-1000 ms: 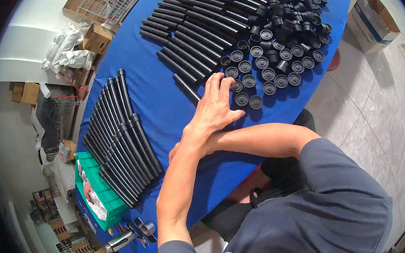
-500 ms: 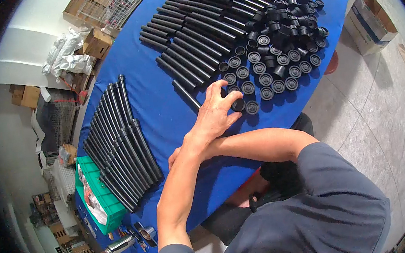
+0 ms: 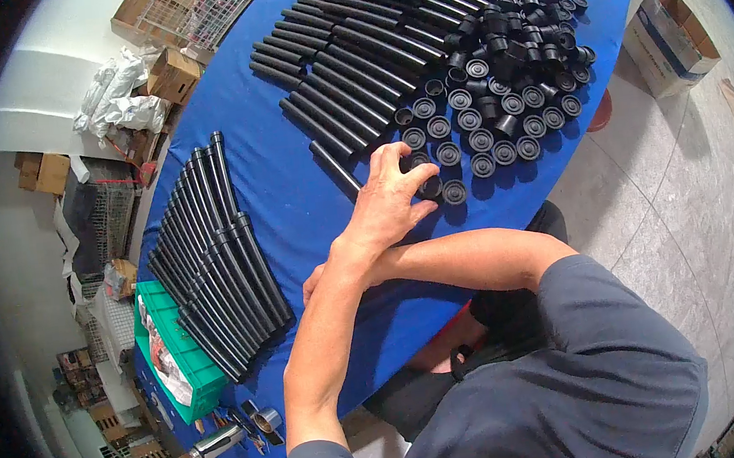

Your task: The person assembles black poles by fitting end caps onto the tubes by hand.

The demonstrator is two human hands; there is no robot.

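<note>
My left hand (image 3: pixel 387 202) reaches across the blue-covered table, its fingers and thumb curved round a black cap (image 3: pixel 429 188) at the near left edge of the cap group. Other round black caps (image 3: pixel 454 191) lie beside it, and one black tube (image 3: pixel 335 168) lies just beyond the hand. My right forearm passes under my left one. Only a small part of my right hand (image 3: pixel 313 284) shows at the left of the crossing; its fingers are mostly hidden, and whether it holds anything cannot be seen.
Loose black tubes (image 3: pixel 353 89) lie in rows at the far side, next to a heap of caps (image 3: pixel 534 41). Tubes with wider ends (image 3: pixel 229 269) are stacked at the left by a green crate (image 3: pixel 210 392). A metal flask (image 3: pixel 218 444) lies near it. A cardboard box (image 3: pixel 672 49) stands on the floor.
My left hand stays at the same caps and has shifted very slightly. The cap between its fingers shows more of its ringed face than before.
</note>
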